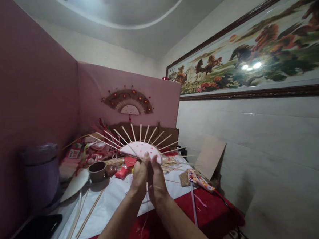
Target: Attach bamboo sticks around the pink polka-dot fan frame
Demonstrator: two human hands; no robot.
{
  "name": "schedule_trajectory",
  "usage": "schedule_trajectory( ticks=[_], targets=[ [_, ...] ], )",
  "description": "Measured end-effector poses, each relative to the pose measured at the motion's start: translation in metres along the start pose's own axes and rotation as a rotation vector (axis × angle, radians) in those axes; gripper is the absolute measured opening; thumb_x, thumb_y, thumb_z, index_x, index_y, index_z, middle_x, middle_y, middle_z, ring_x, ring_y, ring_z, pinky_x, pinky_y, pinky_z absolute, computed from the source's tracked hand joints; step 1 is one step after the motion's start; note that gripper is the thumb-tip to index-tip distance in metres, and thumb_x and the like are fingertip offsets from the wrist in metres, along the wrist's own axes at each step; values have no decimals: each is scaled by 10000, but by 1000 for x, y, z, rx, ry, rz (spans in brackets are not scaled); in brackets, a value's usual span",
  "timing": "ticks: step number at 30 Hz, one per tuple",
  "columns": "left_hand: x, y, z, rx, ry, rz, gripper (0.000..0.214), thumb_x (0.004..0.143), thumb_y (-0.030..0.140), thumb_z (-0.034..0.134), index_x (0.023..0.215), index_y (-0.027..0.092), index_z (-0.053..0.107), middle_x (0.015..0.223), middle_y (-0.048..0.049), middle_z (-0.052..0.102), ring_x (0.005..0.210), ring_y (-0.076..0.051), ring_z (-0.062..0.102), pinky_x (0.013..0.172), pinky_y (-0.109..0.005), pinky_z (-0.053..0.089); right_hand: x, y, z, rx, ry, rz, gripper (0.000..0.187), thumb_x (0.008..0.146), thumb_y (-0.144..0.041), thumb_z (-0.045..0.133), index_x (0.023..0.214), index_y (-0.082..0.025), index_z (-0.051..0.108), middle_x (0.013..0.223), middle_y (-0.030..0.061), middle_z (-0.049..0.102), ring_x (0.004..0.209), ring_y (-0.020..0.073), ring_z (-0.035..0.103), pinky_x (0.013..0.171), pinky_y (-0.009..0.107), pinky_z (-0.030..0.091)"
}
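Observation:
Both hands are raised over the table, close together around the lower edge of a handmade fan (141,148). Its half-round base is pale pink with small red dots, and thin wooden sticks (132,132) spread outward from the curved edge. On the left, my left hand (138,176) grips the base's straight lower edge, thumb up. My right hand (156,176) presses against it from the right, its fingers on the base. A thin cord (147,216) hangs below the hands; where it begins is hidden.
A finished brown fan with red flowers (129,101) hangs on the pink board. A brown cup (97,172), a purple bin (40,175) and a black phone (29,236) are at left. A flower-patterned glue gun (200,180) lies at right, with loose sticks (89,213) on the white sheet.

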State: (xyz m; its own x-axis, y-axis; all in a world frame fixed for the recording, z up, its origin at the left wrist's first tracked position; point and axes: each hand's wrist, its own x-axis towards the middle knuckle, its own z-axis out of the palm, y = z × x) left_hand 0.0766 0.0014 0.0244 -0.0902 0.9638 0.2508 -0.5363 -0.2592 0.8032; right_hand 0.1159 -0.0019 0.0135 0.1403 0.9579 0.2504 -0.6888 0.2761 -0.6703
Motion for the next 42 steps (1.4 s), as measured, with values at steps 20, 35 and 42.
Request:
schedule_trajectory(
  ticks=[20, 35, 42],
  targets=[
    [2, 15, -62, 1127, 127, 982, 308, 840, 342, 452, 629, 176, 603, 903, -96, 616, 883, -215, 523, 788, -338, 394, 73, 47, -35, 318, 130, 195, 284, 628, -208, 671, 895, -198, 576, 771, -23, 691, 680, 125, 633, 575, 230, 502],
    [-1, -4, -58, 735, 93, 422, 404, 813, 449, 470, 507, 185, 477, 483, 26, 397, 468, -110, 346, 460, -238, 272, 60, 59, -28, 264, 173, 291, 310, 616, -438, 693, 752, -180, 587, 662, 20, 673, 654, 182, 619, 643, 342, 504],
    [-9, -9, -54, 807, 76, 445, 418, 800, 357, 494, 437, 188, 372, 457, 35, 301, 454, -98, 281, 459, -246, 231, 64, 43, -28, 276, 256, 318, 304, 653, -457, 635, 786, -195, 557, 657, -5, 659, 595, 158, 605, 587, 308, 502]
  ],
)
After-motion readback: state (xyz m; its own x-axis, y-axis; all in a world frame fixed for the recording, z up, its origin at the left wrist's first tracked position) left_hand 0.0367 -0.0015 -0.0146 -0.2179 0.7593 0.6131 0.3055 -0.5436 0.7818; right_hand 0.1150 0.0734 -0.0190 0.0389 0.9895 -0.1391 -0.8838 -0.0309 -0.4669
